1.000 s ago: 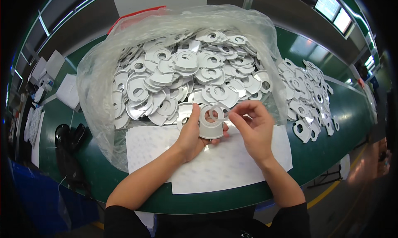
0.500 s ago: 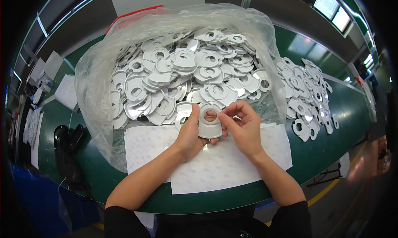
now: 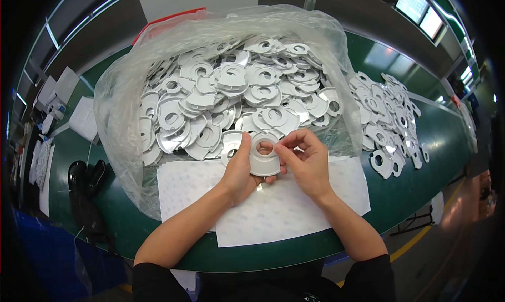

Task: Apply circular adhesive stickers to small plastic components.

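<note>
Left hand (image 3: 240,171) clamped on plate (image 3: 264,168); right hand (image 3: 306,164) pinched at plate's two o'clock, apparently on ring (image 3: 264,137); bag (image 3: 117,105) at twelve o'clock.

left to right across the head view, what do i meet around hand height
black item → left hand → held white part → right hand → right-hand pile of white parts

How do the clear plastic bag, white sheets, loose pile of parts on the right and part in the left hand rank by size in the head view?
Largest to smallest:
1. Clear plastic bag
2. White sheets, partly covered
3. Loose pile of parts
4. Held part
</note>
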Motion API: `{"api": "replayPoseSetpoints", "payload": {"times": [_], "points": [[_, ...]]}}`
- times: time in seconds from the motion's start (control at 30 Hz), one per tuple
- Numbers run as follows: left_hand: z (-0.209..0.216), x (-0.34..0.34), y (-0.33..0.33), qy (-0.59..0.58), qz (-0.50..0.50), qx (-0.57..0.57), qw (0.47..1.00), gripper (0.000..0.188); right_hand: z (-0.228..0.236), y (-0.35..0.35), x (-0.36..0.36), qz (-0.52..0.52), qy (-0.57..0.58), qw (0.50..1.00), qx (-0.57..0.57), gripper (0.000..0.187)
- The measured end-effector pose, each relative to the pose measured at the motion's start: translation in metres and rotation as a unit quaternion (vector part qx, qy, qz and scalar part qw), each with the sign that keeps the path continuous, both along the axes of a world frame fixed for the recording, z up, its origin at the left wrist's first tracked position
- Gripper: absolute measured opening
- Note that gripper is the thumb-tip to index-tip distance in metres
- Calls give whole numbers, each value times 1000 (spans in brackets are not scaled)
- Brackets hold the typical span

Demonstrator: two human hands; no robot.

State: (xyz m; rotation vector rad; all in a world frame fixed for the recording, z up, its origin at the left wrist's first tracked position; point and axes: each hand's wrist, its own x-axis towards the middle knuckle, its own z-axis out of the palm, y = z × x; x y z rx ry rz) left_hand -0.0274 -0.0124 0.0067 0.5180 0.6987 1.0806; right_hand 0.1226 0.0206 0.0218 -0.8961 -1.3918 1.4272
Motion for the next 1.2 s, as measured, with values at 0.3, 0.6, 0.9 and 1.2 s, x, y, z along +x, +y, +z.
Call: {"api": "replayPoseSetpoints", "payload": {"times": [0.3, 0.6, 0.9, 1.2], "points": [[1, 1, 0, -4, 5, 5, 1000, 69, 0, -1, 1, -11, -41, 999, 33, 13], [-4, -1, -1, 1, 8, 2, 1000, 51, -4, -3, 0, -97, -181, 943, 263, 12], [-1, -1, -4, 26, 39, 0, 999, 20, 4, -14, 1, -124, -345, 789, 493, 31], [-4, 2, -5, 49, 35, 55, 997, 30, 12, -6, 3, -118, -240, 931, 250, 24]]}}
